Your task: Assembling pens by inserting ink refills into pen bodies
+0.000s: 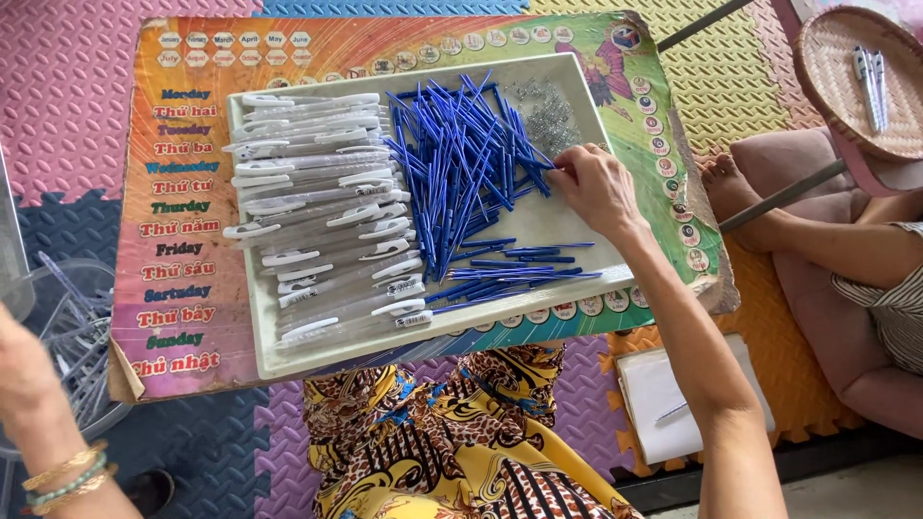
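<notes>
Right hand (pixel 598 187), mid-frame, pinches at the blue refills (pixel 461 173) on the white tray (pixel 567 231); best to lift one cleanly. Left hand's (pixel 19 365) grip: cannot tell.

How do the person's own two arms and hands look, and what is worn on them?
Both forearms are bare, with no sleeves or gloves. The left hand has bracelets at the wrist: gold-coloured bangles and a pale green beaded band. The right hand shows no jewellery.
</notes>
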